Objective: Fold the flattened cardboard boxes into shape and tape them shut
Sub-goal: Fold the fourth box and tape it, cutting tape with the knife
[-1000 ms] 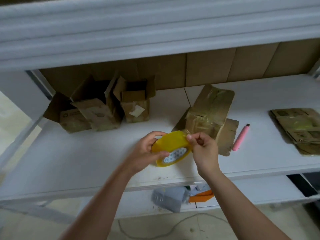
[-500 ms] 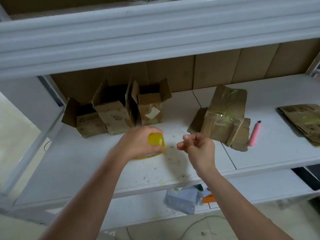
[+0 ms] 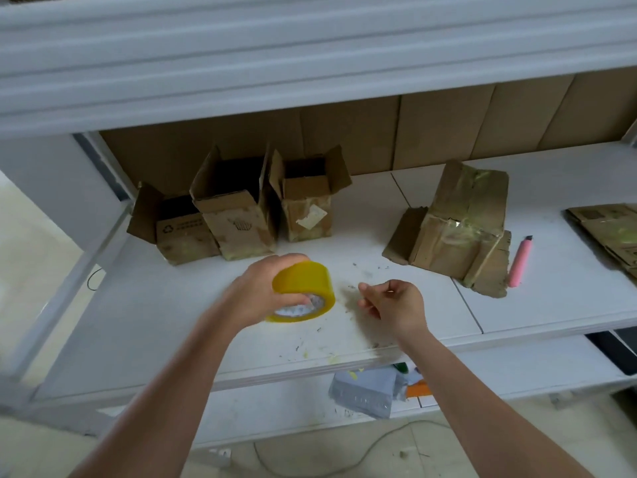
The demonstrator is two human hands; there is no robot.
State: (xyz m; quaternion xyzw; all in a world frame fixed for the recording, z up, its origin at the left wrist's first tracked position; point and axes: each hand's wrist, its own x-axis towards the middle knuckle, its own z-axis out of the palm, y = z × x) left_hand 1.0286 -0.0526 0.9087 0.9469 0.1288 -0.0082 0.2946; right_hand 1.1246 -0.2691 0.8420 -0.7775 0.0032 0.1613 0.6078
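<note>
The two hands have come apart since a second ago: then both were on the tape roll (image 3: pixel 303 291), and now only the left hand (image 3: pixel 265 291) has it. The roll is in the middle of the frame, tipped on its side just above the white shelf (image 3: pixel 172 322). The left fingers curl round it tight. The right hand (image 3: pixel 396 305) is just to the right of the roll, not touching it. Its fingers are bent with thumb and finger close, as if pinching a tape end, but I cannot tell if any tape is there.

This looks like the taping step, getting the tape ready. Next, the loose end needs finding and pulling out.

The half-taped box (image 3: pixel 458 232) lies on its side at the right, well apart from the hands. Three open boxes (image 3: pixel 238 215) stand at the upper left. A pink cutter (image 3: pixel 520 263) lies beside the taped box, and flat cardboard (image 3: pixel 610 232) sits at the right edge.
</note>
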